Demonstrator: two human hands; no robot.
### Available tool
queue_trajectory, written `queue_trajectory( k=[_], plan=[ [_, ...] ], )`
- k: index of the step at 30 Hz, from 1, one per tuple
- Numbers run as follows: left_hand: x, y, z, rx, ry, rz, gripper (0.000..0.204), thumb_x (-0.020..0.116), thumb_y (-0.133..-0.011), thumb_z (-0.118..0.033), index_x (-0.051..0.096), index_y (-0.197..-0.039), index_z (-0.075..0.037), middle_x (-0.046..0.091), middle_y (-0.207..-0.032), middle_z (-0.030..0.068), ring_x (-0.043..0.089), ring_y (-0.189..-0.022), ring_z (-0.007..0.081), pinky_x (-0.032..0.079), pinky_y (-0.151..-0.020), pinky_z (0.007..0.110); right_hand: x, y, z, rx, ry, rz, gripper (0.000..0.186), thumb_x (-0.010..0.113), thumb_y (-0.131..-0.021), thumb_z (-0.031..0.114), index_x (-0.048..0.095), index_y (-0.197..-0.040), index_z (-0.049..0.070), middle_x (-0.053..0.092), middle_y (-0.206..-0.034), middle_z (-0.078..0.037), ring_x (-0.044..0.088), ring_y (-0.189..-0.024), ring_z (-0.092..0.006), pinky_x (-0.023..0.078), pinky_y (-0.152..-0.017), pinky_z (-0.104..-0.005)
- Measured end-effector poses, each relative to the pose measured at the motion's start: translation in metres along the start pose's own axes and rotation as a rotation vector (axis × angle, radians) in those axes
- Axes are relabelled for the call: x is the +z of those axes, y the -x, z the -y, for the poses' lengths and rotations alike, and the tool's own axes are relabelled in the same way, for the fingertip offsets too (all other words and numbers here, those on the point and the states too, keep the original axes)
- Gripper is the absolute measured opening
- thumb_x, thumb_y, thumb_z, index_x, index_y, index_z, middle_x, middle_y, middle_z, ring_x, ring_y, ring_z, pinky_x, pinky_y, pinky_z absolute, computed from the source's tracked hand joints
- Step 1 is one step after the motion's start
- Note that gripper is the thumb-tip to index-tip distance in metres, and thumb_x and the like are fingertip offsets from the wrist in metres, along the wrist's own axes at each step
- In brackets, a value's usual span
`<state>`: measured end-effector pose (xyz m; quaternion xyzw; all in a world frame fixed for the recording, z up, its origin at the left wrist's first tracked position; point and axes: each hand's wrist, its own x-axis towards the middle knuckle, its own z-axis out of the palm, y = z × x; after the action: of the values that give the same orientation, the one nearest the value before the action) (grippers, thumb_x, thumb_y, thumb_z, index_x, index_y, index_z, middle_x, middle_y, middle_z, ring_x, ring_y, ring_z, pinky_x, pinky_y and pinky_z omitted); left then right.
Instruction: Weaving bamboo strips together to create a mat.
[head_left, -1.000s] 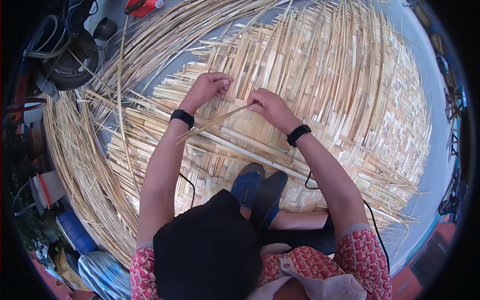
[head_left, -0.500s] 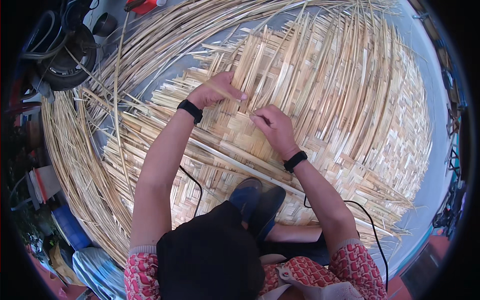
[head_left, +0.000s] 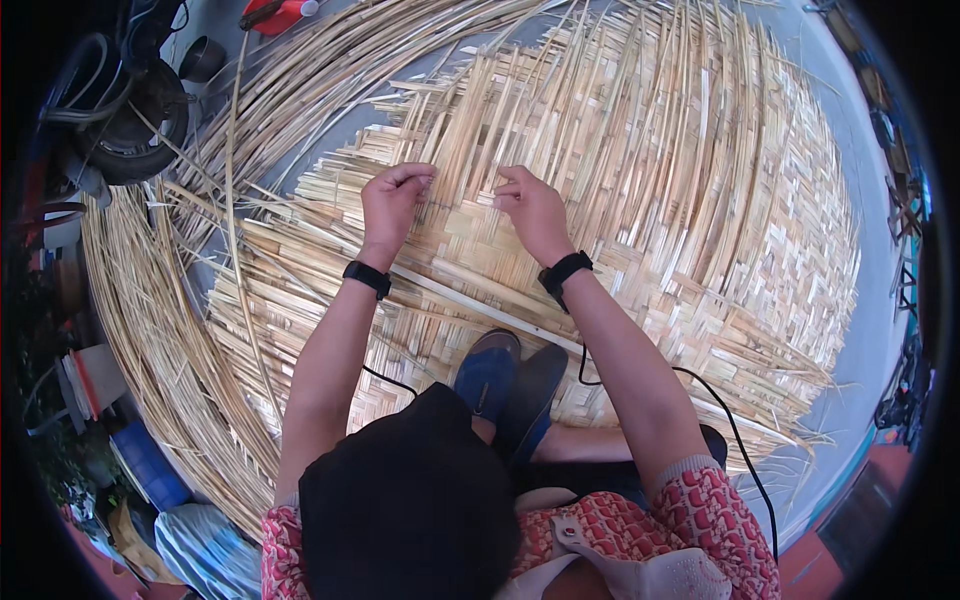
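A large woven mat of pale split-bamboo strips point(head_left: 640, 300) spreads under and in front of me, with long loose strip ends at its far side. Over its middle, my left hand point(head_left: 395, 208) has its fingers curled together in a pinch. Level with it and a short gap to the right, my right hand point(head_left: 533, 212) is also pinched, thumb against fingers. Anything thin between the fingertips blends into the strips behind, so I cannot make it out. Across the mat near my feet runs a long pale strip point(head_left: 490, 314).
Bundles of loose bamboo strips lie at the left point(head_left: 150, 330) and far left point(head_left: 300, 90). A wheel point(head_left: 140, 130) stands at the upper left, near a red container point(head_left: 285, 14). My shoes point(head_left: 490, 375) rest on the mat, and a black cable point(head_left: 735, 425) passes my right arm.
Both hands have drawn level; the right moved up and the left shifted slightly left and down. The blurred strip seen at my left hand earlier is no longer distinct.
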<state>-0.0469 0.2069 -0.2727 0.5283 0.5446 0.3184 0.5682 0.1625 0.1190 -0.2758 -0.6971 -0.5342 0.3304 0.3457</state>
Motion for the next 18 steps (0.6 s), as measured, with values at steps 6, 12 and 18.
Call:
queue_trajectory(
  k=[6,12,18],
  plan=[
    [0.002,0.002,-0.006,-0.010,0.206,-0.066,0.015,0.065,-0.091,0.000,0.073,-0.103,-0.002,0.073,-0.097,0.0049,0.064,-0.082,0.0088,0.054,-0.067,0.024,0.000,0.014,-0.007,-0.078,0.106,-0.191,0.066,0.080,-0.072,0.007,0.051,-0.131,0.003,0.053,-0.114,-0.016,0.051,-0.108,-0.0338,0.044,-0.095,-0.0415],
    [-0.045,-0.006,0.008,0.005,0.427,-0.319,0.014,0.058,-0.089,0.006,0.069,-0.095,-0.001,0.070,-0.097,0.0093,0.064,-0.077,0.0140,0.055,-0.065,0.024,0.004,0.011,0.022,-0.079,0.158,-0.145,0.061,0.078,-0.076,0.009,0.050,-0.130,0.002,0.052,-0.115,-0.019,0.051,-0.112,-0.0389,0.044,-0.097,-0.0447],
    [-0.069,-0.009,-0.003,-0.078,0.839,-0.145,0.012,0.054,-0.092,-0.003,0.060,-0.102,-0.003,0.066,-0.107,0.0136,0.065,-0.085,0.0196,0.056,-0.065,0.029,0.054,-0.048,0.052,-0.316,-0.049,0.167,0.036,0.064,-0.090,0.013,0.053,-0.122,0.000,0.058,-0.103,-0.021,0.059,-0.097,-0.0375,0.048,-0.088,-0.0445]
  ],
)
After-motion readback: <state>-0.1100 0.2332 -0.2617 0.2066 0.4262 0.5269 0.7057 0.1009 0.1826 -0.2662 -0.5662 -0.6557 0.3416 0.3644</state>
